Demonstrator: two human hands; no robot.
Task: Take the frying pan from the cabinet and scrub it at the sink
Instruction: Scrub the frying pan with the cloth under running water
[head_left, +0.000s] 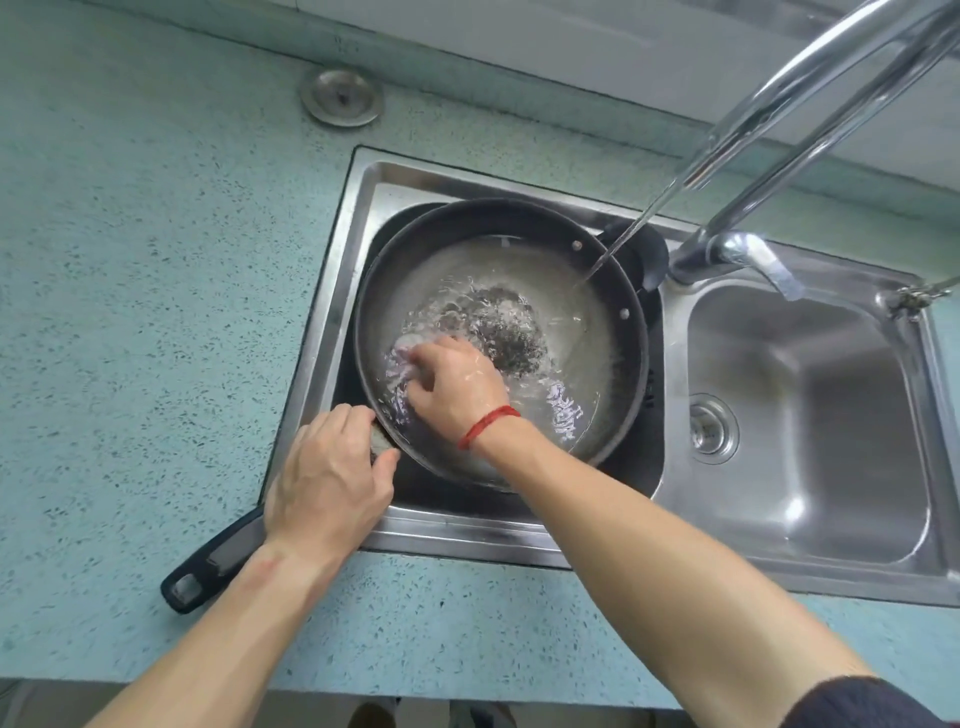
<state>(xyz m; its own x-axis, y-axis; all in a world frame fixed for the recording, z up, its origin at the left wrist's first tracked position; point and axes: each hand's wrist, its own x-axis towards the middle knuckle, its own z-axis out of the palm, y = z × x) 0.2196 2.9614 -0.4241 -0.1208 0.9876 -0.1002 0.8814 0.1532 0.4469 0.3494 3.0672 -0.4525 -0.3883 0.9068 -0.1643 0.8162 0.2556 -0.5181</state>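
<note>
Frying pan (519, 249) lies water-filled in the sink's (467, 540) left basin, probably heavy and slick; left hand (327, 478) grips the handle (213, 561) root, the soundest hold, while right hand (457, 384) clutches a pale scrubber (402, 347) inside.

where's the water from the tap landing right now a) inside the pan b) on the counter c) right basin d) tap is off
a: the stream from the tap falls into the pan, near its far right rim.
</note>
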